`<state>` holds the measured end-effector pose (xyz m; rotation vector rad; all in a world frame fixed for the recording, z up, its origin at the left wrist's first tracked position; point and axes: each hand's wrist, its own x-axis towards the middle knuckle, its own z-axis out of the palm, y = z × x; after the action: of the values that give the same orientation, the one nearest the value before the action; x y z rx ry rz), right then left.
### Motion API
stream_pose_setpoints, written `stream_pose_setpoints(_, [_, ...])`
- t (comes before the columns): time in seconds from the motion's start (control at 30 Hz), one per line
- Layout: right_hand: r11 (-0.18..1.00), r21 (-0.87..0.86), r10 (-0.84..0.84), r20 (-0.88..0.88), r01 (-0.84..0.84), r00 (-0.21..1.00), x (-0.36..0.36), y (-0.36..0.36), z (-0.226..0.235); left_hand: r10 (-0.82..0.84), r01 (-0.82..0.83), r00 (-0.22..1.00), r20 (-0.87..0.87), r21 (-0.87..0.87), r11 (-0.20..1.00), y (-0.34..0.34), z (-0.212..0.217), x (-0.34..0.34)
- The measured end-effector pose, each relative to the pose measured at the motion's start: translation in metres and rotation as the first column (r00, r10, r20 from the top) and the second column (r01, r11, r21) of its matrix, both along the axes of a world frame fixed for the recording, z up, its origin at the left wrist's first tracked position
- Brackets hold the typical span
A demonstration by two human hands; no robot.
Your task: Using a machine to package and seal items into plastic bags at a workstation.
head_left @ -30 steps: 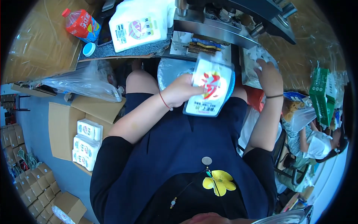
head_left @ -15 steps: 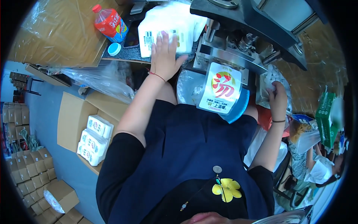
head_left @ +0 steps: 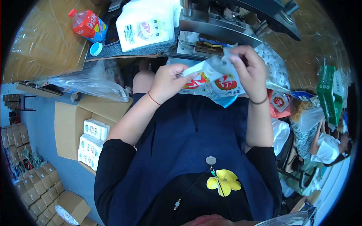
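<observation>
Between my hands is a white plastic bag (head_left: 201,77) with red printing, bent over and slack. My left hand (head_left: 169,81) pinches its left edge between thumb and fingers. My right hand (head_left: 249,71) is closed on a clear, crumpled upper part of the plastic; whether this is one piece with the bag I cannot tell. Behind the hands stands a metal press (head_left: 226,28), its lower plate showing. A second printed bag (head_left: 226,84) hangs under the first, over my lap, with a blue edge below it. A stack of white printed bags (head_left: 147,30) lies left of the press.
A red-labelled drink bottle (head_left: 88,25) and a blue cap (head_left: 96,49) stand at the back left. An open carton (head_left: 68,132) holds several white packs. On the right are a clear bag of white scraps (head_left: 273,67) and a green box (head_left: 330,94). Another person sits far right.
My left hand has left the stack and now grips the bag at the press. My right hand has come inward from the scrap bag onto the plastic. The view has shifted.
</observation>
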<state>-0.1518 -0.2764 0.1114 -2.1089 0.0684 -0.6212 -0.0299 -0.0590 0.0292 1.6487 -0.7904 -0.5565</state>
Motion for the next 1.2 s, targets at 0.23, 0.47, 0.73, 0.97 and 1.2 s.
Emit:
stream_pose_setpoints(0.23, [0.919, -0.376, 0.099, -0.08, -0.123, 0.992, -0.012, -0.023, 0.001, -0.298, 0.231, 0.756, -0.582, -0.189, 0.954, -0.023, 0.004, -0.041])
stream_pose_setpoints(0.47, [0.729, -0.679, -0.374, -0.291, 0.085, 0.88, -0.03, -0.077, -0.003, -0.37, 0.239, 0.571, -0.732, -0.283, 0.929, -0.037, -0.006, -0.041])
stream_pose_setpoints(0.73, [0.67, -0.728, -0.499, -0.299, 0.144, 0.814, -0.043, -0.13, -0.065, -0.224, 0.114, 0.599, -0.769, -0.195, 0.974, -0.053, -0.004, 0.012])
stream_pose_setpoints(0.97, [0.713, -0.659, -0.471, -0.196, 0.24, 0.86, -0.053, -0.135, -0.069, 0.127, -0.575, 0.407, 0.905, 0.146, 0.805, 0.003, -0.011, 0.096])
stream_pose_setpoints(1.2, [0.745, -0.514, -0.519, -0.047, 0.425, 0.853, -0.054, -0.099, -0.049, 0.326, -0.384, 0.739, 0.589, -0.029, 0.923, 0.038, -0.019, 0.064])
